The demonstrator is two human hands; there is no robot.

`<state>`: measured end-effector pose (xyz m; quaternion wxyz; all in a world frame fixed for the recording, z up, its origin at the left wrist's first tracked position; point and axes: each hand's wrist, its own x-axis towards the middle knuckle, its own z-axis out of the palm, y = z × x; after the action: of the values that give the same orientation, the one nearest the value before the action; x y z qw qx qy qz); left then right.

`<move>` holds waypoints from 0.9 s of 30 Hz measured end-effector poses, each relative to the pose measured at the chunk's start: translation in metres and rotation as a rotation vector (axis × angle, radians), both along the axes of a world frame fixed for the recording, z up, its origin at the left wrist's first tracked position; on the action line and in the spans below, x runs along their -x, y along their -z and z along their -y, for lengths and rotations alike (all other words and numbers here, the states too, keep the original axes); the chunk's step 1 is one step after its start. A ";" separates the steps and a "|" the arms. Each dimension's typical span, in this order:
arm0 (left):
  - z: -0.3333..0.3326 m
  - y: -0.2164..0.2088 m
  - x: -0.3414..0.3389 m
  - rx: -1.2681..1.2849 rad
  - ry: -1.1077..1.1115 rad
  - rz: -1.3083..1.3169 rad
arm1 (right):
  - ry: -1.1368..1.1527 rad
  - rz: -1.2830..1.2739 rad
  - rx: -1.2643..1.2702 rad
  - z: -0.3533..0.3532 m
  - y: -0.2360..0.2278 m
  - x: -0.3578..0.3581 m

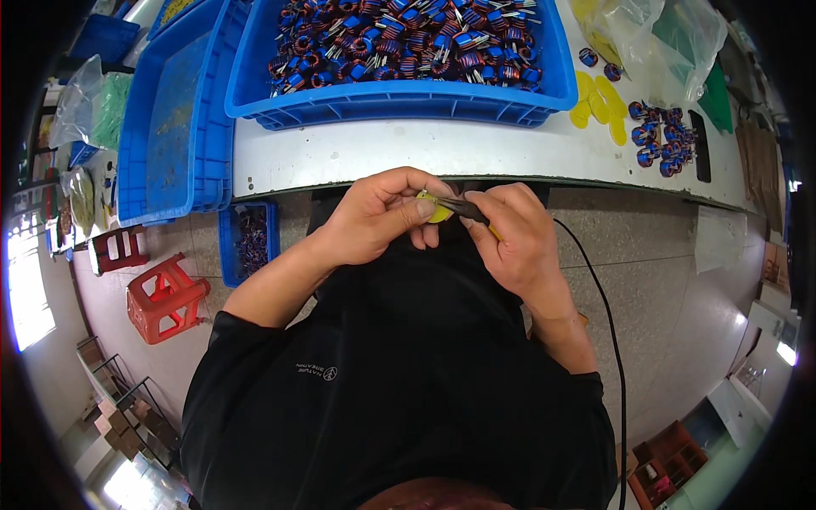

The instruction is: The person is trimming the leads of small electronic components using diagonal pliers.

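- My left hand (378, 217) pinches a small, flat yellow disc (439, 210) just near the white table's (408, 153) edge.
- My right hand (510, 234) grips slim dark pliers (466, 208), tips touching the disc.
- Far beyond, a blue plastic crate (399, 98) holds wound coils (408, 42).

A: Place?
B: Factory assembly workshop. White workbench (442, 153); on it a blue crate (399, 93) full of wound coils (408, 42).
A: More?
B: Small coil bin (248, 242) under the bench, red stool (166, 297) left of it.
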<state>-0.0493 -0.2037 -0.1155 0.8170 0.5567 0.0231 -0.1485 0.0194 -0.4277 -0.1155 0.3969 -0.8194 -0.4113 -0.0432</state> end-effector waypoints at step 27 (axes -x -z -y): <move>0.015 0.009 0.010 0.098 -0.165 0.044 | 0.059 0.189 0.116 0.004 -0.004 0.009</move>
<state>-0.0591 -0.2190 -0.1246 0.8530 0.5155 0.0438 -0.0693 0.0104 -0.4312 -0.1112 0.3069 -0.8450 -0.4245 -0.1077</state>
